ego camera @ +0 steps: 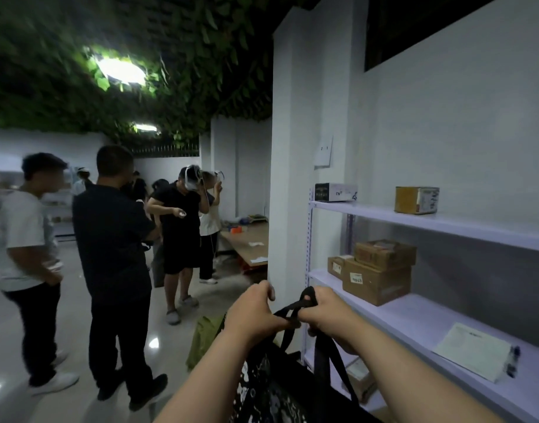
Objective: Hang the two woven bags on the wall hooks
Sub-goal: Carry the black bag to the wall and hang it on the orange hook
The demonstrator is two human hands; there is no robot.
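Note:
A black bag with a white pattern (pixel 271 392) hangs below my hands at the bottom centre. Its black straps (pixel 295 306) run up between my two fists. My left hand (pixel 256 309) is closed around the straps on the left, and my right hand (pixel 326 312) grips them on the right, with a loop poking out above the fingers. A second, olive-green bag (pixel 204 337) shows behind my left forearm, low near the floor. No wall hooks can be made out; the white pillar (pixel 289 178) stands straight ahead.
A white shelf unit (pixel 414 319) on the right carries cardboard boxes (pixel 375 270) and a sheet of paper (pixel 473 351). Several people (pixel 115 239) stand on the left and in the middle of the room. A low wooden table (pixel 250 239) sits behind the pillar.

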